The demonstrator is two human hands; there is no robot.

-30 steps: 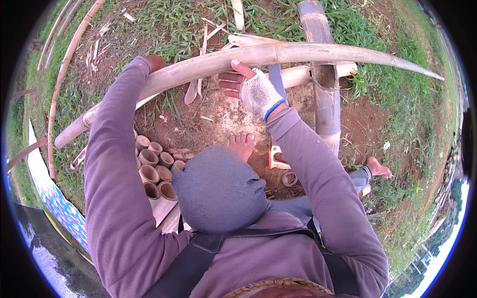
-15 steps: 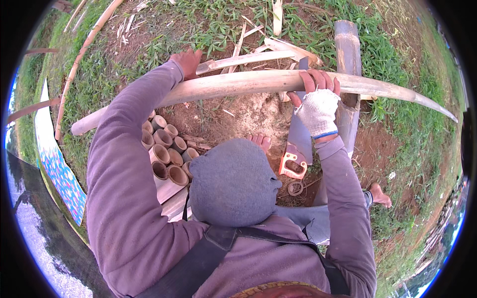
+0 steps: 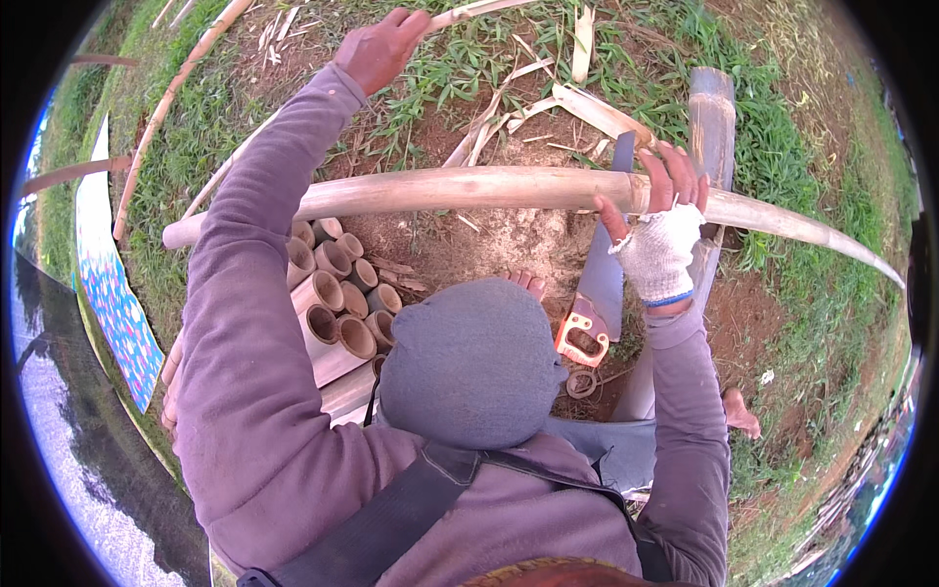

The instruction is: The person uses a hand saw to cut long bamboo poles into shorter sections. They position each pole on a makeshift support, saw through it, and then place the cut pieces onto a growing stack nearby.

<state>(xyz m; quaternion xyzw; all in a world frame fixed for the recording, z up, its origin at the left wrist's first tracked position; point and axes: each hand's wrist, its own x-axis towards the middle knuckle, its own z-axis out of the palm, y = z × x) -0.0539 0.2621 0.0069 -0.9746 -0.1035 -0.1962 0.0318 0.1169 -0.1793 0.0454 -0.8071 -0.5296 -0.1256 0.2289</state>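
Observation:
My left hand point(image 3: 383, 49) is stretched out at the far left, its fingers closed on a pale bamboo strip point(image 3: 474, 12). A long bamboo pole point(image 3: 469, 188) lies crosswise, nearer to me than that strip. On the pole's right part rests my right hand point(image 3: 663, 227), in a white glove that leaves the fingers bare. Its fingers curl over the pole and its thumb is on the near side. Just left of this hand, a handsaw point(image 3: 597, 284) with an orange and white handle has its blade passing under the pole.
A thick bamboo log point(image 3: 712, 112) runs beneath the pole at the right. Several cut bamboo tubes point(image 3: 333, 259) are stacked at the left. Split bamboo pieces point(image 3: 597, 110) lie on the grass beyond. A bamboo ring point(image 3: 581, 383) is by the saw handle, and my bare foot point(image 3: 528, 282) shows ahead.
My left hand has moved up and away from the pole, carrying the bamboo strip farther out. My right hand stays on the pole. The whole view has shifted slightly.

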